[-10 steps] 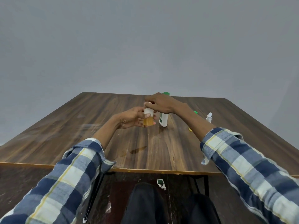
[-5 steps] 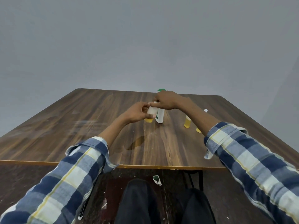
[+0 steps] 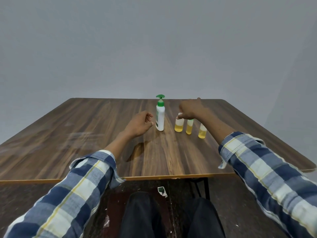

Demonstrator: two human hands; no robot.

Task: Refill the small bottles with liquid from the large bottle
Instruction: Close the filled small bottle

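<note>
At the table's (image 3: 85, 134) far middle, right hand (image 3: 189, 108) pinches the cap of the nearest-left small bottle (image 3: 179, 125), setting it beside two others (image 3: 189, 127) (image 3: 202, 130), all part-filled yellow. Left hand (image 3: 139, 124) loosely curled, holding nothing, just beside the large pump bottle (image 3: 160, 117). Probably final placement; next: let go. Label writing unreadable.

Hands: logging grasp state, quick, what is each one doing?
Left hand: open, loosely curled, holding nothing.
Right hand: fingertips on the small bottle cap; grip cannot be told.
</note>
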